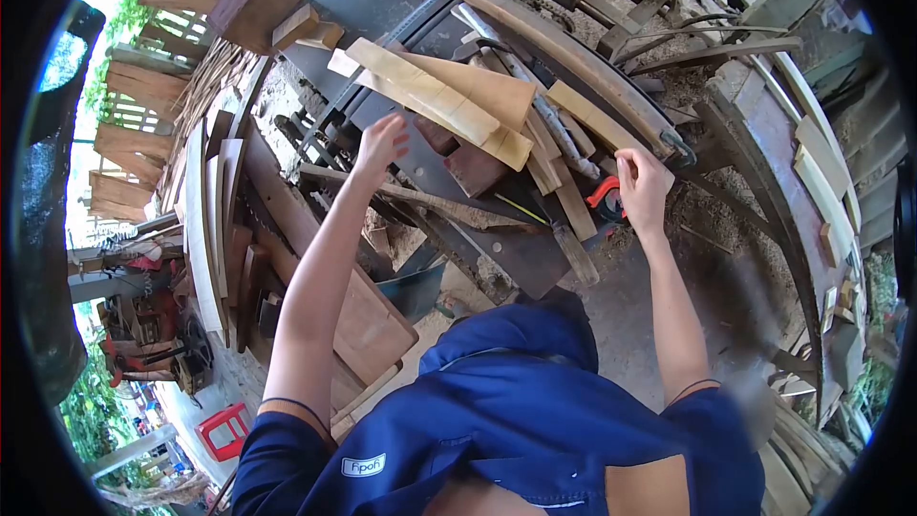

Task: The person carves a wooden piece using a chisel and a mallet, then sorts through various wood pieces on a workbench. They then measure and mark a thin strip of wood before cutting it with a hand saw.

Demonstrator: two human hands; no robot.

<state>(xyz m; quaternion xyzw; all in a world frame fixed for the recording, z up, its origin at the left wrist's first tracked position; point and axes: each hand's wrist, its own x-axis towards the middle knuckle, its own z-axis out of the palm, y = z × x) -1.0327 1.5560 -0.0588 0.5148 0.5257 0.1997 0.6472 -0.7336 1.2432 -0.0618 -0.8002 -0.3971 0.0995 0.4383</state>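
My left hand (pixel 384 145) is raised just below the left part of a pale wooden board (pixel 420 86), its fingers apart and nothing in them. Another flat wood piece (pixel 487 91) lies against that board on the dark machine table (pixel 349 0). On the right, my right hand (pixel 642 186) has its fingers curled together, near the end of a narrow wood strip (pixel 587 115); whether something small is between the fingertips is hidden. A red and black tape measure (pixel 605 199) lies just left of this hand. A reddish-brown block (pixel 473 170) sits under the boards.
A yellow pencil-like stick (pixel 522 208) and a wooden-handled tool (pixel 575 256) lie near the table's front. Curved planks (pixel 202 229) stand at the left. A long curved wooden rail (pixel 535 24) borders the table behind. Sawdust covers the ground at right.
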